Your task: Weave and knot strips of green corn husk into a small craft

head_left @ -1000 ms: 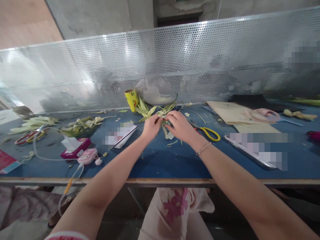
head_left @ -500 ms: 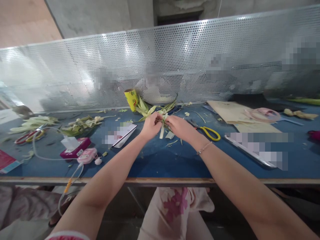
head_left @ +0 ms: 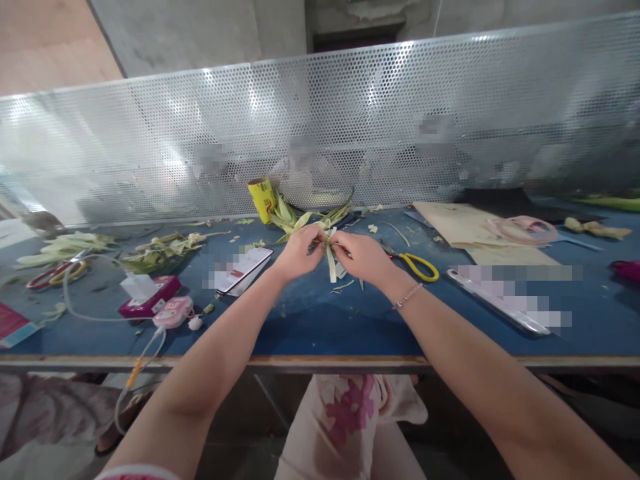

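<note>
My left hand [head_left: 297,252] and my right hand [head_left: 361,255] meet over the middle of the blue table [head_left: 310,320]. Both pinch a small woven piece of pale green leaf strips [head_left: 327,248] between their fingertips. One loose strip hangs down from the piece toward the table. Just behind the hands lies a bunch of green leaf strips [head_left: 300,219]. A thin bracelet circles my right wrist.
Yellow-handled scissors [head_left: 417,263] lie right of my hands, a phone [head_left: 243,266] to the left. A yellow roll [head_left: 263,196] stands by the perforated metal screen [head_left: 320,127]. Further left are leaf piles [head_left: 160,247], a pink device with a cable [head_left: 173,312] and red-handled scissors [head_left: 47,275]. Brown card [head_left: 465,230] and a tablet [head_left: 500,297] lie right.
My hands have drawn slightly apart and lifted the woven piece a little; the loose strip now hangs straight down between them. Nothing else on the table moved.
</note>
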Available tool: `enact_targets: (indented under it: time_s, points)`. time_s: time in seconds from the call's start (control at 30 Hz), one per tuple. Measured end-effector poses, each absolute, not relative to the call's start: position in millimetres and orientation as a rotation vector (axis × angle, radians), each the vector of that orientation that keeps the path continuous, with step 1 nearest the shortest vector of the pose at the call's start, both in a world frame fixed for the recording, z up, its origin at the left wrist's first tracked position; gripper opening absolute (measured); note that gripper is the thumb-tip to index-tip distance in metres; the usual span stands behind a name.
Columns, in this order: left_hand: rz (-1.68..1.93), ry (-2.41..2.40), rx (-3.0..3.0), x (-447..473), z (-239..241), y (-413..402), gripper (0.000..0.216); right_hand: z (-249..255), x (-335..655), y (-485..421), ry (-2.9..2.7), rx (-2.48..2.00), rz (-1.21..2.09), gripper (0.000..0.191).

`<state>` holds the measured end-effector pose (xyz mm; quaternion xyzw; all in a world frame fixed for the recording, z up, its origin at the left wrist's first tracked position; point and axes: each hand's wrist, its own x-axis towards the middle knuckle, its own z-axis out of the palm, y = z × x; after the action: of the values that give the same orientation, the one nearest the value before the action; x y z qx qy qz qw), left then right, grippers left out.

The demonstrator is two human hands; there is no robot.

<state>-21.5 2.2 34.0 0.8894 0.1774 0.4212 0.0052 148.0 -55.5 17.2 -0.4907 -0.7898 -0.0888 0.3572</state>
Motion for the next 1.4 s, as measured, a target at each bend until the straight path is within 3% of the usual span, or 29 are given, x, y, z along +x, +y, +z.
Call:
enact_targets:
  time_s: [0.57,1.4]
  points:
    - [1.44,0.354,2.866,-24.2,37.3,-0.5,0.012,17.2,155.7,-55.7,-2.077,-1.307,-0.454,0.033]
    - [1.404,0.469,2.843,-24.0,34.3,2.7,0.01,13.6,154.5,-47.7,-2.036,-1.196,-0.259,0.026]
